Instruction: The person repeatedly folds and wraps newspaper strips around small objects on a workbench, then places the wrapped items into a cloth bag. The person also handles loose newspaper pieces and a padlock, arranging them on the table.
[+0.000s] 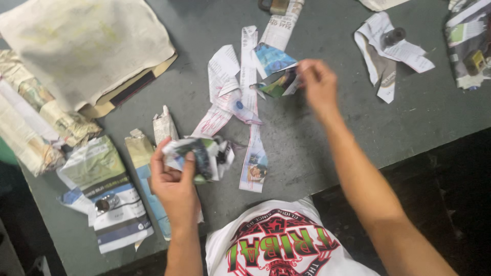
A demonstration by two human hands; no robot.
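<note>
Head view, tabletop: grey tabletop (317, 148), near edge running from the lower left up to the right.
Left hand: left hand (174, 184) by the near edge, fingers and thumb closed around a crumpled paper bundle (202, 156), black, green and white.
Right hand: right hand (318, 84) at mid-table, motion-blurred, fingertips pinched on a green and blue paper scrap (279, 84).
Strips: long white paper strip (251, 117) with red print, running from the far edge toward the near edge; torn pieces overlap it, count uncertain.
Packages, near left corner: one flat pouch (110, 194), olive above, white and dark below, with a small round metal part (102, 204) lying on it.
Left edge: stack of folded newspapers (36, 112); count cannot be told.
Far left corner: one cream cloth (87, 46) over a flat tan folder (125, 89).
Right of centre: one folded paper sheet (394, 53) with a dark round piece (395, 36) on it.
Far right corner: crumpled paper (468, 41) holding one small yellow object (475, 60).
Containers: contents of the pouch cannot be told.
</note>
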